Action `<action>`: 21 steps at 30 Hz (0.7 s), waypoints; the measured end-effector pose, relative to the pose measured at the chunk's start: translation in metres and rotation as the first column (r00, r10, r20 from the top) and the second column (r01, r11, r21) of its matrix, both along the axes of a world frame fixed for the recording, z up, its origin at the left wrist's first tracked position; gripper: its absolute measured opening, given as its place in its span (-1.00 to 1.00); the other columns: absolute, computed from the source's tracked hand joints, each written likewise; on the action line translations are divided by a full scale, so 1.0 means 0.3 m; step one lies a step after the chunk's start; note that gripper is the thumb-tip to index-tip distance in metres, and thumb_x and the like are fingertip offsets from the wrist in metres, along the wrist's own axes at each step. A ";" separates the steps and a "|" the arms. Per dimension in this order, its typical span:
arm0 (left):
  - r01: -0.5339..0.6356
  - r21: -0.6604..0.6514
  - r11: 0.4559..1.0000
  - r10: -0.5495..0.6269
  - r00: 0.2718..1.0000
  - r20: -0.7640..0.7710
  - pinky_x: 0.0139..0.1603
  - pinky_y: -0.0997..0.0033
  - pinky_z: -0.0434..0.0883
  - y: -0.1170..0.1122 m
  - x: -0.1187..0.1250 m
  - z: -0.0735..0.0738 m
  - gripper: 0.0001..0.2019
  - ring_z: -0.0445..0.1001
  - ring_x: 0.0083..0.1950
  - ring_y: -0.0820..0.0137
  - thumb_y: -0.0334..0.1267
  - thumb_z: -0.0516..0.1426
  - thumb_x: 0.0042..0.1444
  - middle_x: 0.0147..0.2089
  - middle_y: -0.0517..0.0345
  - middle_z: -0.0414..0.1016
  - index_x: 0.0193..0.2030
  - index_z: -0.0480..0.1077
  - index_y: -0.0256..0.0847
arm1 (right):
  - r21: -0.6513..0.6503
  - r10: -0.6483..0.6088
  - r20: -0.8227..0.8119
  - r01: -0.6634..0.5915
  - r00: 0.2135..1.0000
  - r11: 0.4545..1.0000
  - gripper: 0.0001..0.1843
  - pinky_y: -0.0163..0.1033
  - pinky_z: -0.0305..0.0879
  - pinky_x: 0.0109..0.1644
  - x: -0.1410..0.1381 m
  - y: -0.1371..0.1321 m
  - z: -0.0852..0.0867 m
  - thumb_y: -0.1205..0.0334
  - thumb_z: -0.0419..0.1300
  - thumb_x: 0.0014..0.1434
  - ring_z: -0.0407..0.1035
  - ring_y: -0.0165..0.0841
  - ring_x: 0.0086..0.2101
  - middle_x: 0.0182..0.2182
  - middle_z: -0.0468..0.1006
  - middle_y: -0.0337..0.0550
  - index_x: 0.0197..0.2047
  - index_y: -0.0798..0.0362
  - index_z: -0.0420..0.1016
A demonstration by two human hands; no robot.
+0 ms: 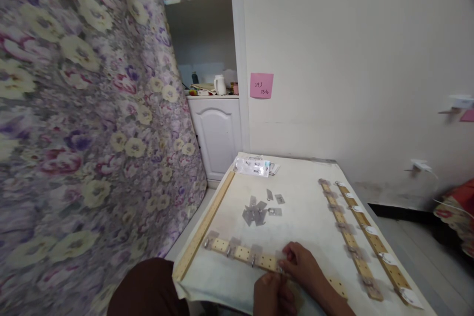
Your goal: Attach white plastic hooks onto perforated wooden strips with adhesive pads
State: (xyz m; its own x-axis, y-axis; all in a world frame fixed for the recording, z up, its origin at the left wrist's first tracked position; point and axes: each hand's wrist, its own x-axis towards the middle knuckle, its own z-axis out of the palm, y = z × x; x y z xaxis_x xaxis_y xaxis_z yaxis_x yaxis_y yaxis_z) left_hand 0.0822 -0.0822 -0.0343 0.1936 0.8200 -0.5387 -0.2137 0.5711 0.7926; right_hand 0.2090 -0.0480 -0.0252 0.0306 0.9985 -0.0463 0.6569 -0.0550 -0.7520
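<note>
A perforated wooden strip (242,253) lies across the near part of the table, with clear plastic hook pieces (255,253) spaced along it, each with a small metal hook. At the strip's right portion, my right hand (305,266) has its thumb and fingers pinched on one clear plastic hook piece (280,258). My left hand (268,294) is closed just below, at the strip's near edge; whatever its fingers grip is hidden. Both hands cover part of the strip, whose right end (336,286) shows beyond my right forearm. Farther back lies a loose pile of similar hook pieces (255,212).
Two more perforated strips lie at right, one with clear hook pieces (346,232), the other with white round-ended pieces (371,230). A bare wooden bar (207,222) runs along the table's left edge. Clear packaging (252,166) rests at the back. A floral curtain (92,108) hangs left.
</note>
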 end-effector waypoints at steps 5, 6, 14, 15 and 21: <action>-0.011 0.026 1.000 0.011 1.000 0.002 -0.72 0.52 0.00 0.001 0.004 -0.016 -0.71 0.27 -0.77 0.47 0.02 0.08 -0.10 -0.72 0.23 0.37 -0.51 0.23 -0.18 | -0.008 -0.019 0.023 0.019 1.000 1.000 -0.84 -0.33 0.18 -0.33 -0.004 -0.001 0.014 0.24 0.15 -0.13 0.33 -0.38 -0.43 -0.47 0.46 -0.24 -0.38 0.04 0.40; -0.014 0.029 0.999 0.014 1.000 0.008 -0.73 0.53 -0.01 0.001 0.006 -0.021 -0.70 0.26 -0.78 0.47 0.04 0.08 -0.10 -0.73 0.24 0.37 -0.50 0.23 -0.17 | -0.015 -0.020 0.028 0.020 0.999 1.000 -0.84 -0.33 0.18 -0.33 -0.003 0.001 0.014 0.24 0.15 -0.14 0.33 -0.38 -0.43 -0.47 0.47 -0.24 -0.39 0.04 0.40; 0.036 0.048 0.998 -0.035 0.999 -0.022 -0.72 0.51 0.00 0.007 -0.006 -0.047 -0.67 0.32 -0.76 0.43 0.09 0.08 -0.12 -0.71 0.24 0.39 -0.47 0.23 -0.17 | -0.118 -0.002 -0.033 -0.002 0.999 0.993 -0.77 -0.35 0.15 -0.38 0.021 0.036 -0.018 0.21 0.22 -0.19 0.33 -0.40 -0.46 -0.49 0.49 -0.28 -0.36 0.03 0.43; 0.041 0.049 0.998 -0.040 0.999 -0.018 -0.72 0.51 0.00 0.007 -0.008 -0.049 -0.68 0.31 -0.76 0.44 0.07 0.09 -0.11 -0.71 0.24 0.39 -0.47 0.23 -0.17 | -0.130 -0.003 -0.038 -0.002 0.999 0.992 -0.76 -0.35 0.14 -0.39 0.022 0.037 -0.018 0.21 0.23 -0.19 0.33 -0.40 -0.47 -0.49 0.49 -0.29 -0.35 0.03 0.44; 0.035 0.042 0.999 -0.035 0.999 -0.012 -0.72 0.51 0.01 0.005 -0.007 -0.048 -0.70 0.31 -0.75 0.44 0.05 0.09 -0.09 -0.72 0.25 0.39 -0.47 0.23 -0.15 | -0.154 0.001 -0.028 -0.005 1.000 0.988 -0.70 -0.36 0.13 -0.38 0.022 0.039 -0.006 0.20 0.25 -0.21 0.33 -0.41 -0.45 -0.47 0.50 -0.31 -0.30 -0.01 0.45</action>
